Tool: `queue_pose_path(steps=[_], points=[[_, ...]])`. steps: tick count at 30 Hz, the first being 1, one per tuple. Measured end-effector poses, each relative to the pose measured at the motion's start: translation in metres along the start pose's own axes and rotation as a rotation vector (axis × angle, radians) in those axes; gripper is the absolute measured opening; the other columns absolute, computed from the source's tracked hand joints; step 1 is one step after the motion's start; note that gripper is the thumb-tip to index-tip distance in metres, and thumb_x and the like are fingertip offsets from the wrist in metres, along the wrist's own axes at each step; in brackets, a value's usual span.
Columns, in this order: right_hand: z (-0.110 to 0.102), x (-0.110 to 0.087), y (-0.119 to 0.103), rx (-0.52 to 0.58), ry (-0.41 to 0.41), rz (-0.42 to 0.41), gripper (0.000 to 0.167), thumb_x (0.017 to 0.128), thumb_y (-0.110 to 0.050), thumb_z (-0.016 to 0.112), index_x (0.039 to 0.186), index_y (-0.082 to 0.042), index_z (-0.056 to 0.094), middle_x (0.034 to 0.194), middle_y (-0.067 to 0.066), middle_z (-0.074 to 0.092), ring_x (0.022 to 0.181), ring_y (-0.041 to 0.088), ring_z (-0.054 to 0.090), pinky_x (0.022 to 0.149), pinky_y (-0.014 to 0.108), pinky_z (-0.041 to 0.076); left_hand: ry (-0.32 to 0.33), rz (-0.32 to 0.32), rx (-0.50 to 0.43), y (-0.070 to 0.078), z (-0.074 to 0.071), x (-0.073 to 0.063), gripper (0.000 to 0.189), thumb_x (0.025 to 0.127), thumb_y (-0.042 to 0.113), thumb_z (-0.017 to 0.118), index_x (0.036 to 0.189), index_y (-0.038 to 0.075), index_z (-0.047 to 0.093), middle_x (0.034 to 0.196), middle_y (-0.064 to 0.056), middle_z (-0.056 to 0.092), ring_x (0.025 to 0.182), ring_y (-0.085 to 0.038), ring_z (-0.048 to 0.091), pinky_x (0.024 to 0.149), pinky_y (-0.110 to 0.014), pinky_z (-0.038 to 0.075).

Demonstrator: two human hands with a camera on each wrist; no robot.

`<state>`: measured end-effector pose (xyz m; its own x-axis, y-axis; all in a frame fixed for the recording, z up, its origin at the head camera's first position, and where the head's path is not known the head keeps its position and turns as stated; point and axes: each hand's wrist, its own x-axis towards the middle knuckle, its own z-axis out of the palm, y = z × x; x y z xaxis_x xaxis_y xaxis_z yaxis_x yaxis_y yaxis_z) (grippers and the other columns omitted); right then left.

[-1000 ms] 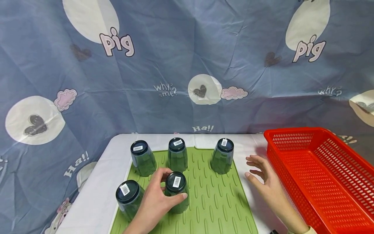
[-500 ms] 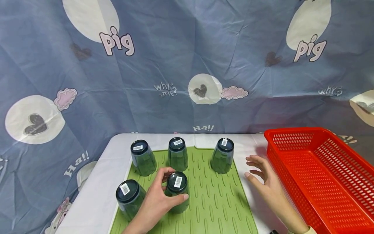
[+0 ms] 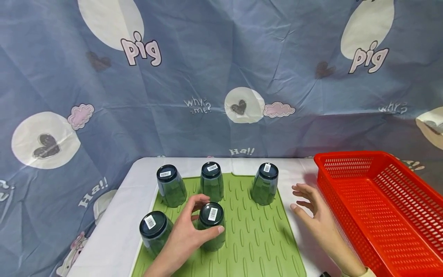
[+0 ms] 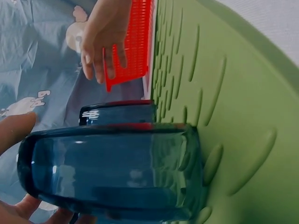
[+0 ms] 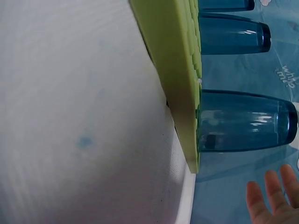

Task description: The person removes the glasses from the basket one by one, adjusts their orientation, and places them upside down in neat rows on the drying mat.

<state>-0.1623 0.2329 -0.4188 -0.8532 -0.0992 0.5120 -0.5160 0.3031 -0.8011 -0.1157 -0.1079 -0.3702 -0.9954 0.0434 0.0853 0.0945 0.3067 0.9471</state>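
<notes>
My left hand (image 3: 185,234) grips an upside-down dark green-blue drinking glass (image 3: 212,221), thumb on the near side and fingers behind it. In the left wrist view, that glass (image 4: 112,172) has its rim down on the green ridged mat (image 4: 243,116), with my thumb and fingers around its base end. My right hand (image 3: 313,215) holds nothing; its fingers are loosely bent between the mat and the basket. The nearest glass to it, another upturned one (image 3: 265,184), stands at the mat's far right corner. White barcode labels show on the glass bases.
More upturned glasses stand on the mat: one far left (image 3: 171,186), one far middle (image 3: 212,182) and one near left (image 3: 154,232), partly behind my left forearm. A red plastic basket (image 3: 349,154) sits at the right on the white tablecloth (image 3: 114,227). A printed blue cloth (image 3: 194,77) hangs behind.
The glass in my left hand has shifted and turned very slightly to the right. My right hand stays where it was. The head view has moved a little.
</notes>
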Motion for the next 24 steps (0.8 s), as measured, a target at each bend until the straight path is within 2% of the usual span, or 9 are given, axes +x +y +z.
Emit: queue_pose_path(steps=[5, 9, 17, 24], points=[[-0.002, 0.0, 0.001, -0.012, 0.005, -0.001, 0.054, 0.088, 0.009, 0.066, 0.137, -0.003, 0.047, 0.131, 0.009, 0.054, 0.119, 0.024, 0.053, 0.094, 0.022, 0.047, 0.01, 0.059, -0.032, 0.006, -0.004, 0.002, 0.062, 0.073, 0.024, 0.088, 0.124, 0.027, 0.053, 0.124, 0.004, 0.056, 0.118, -0.013, 0.052, 0.105, -0.047, 0.037], [-0.003, -0.001, 0.001, -0.012, 0.003, 0.0, 0.055, 0.088, 0.009, 0.066, 0.138, -0.003, 0.046, 0.131, 0.009, 0.054, 0.119, 0.025, 0.053, 0.094, 0.022, 0.047, 0.016, 0.111, -0.072, 0.012, -0.009, 0.001, 0.055, 0.079, 0.019, 0.084, 0.124, 0.026, 0.053, 0.124, 0.004, 0.057, 0.118, -0.012, 0.052, 0.105, -0.043, 0.039], [-0.004, -0.001, 0.001, -0.014, 0.008, 0.002, 0.054, 0.088, 0.009, 0.066, 0.137, -0.003, 0.047, 0.131, 0.013, 0.054, 0.118, 0.025, 0.053, 0.094, 0.022, 0.048, 0.049, 0.288, -0.145, 0.023, -0.021, 0.0, 0.043, 0.085, 0.006, 0.077, 0.122, 0.009, 0.055, 0.122, -0.002, 0.058, 0.119, -0.023, 0.054, 0.101, -0.029, 0.045], [-0.007, 0.002, -0.002, -0.036, 0.014, 0.006, 0.053, 0.089, 0.008, 0.066, 0.137, -0.004, 0.047, 0.131, 0.011, 0.054, 0.118, 0.023, 0.053, 0.094, 0.022, 0.047, 0.082, 0.336, -0.144, 0.036, -0.041, 0.001, 0.043, 0.087, 0.0, 0.072, 0.125, 0.006, 0.053, 0.122, -0.006, 0.058, 0.118, -0.023, 0.054, 0.098, -0.027, 0.045]])
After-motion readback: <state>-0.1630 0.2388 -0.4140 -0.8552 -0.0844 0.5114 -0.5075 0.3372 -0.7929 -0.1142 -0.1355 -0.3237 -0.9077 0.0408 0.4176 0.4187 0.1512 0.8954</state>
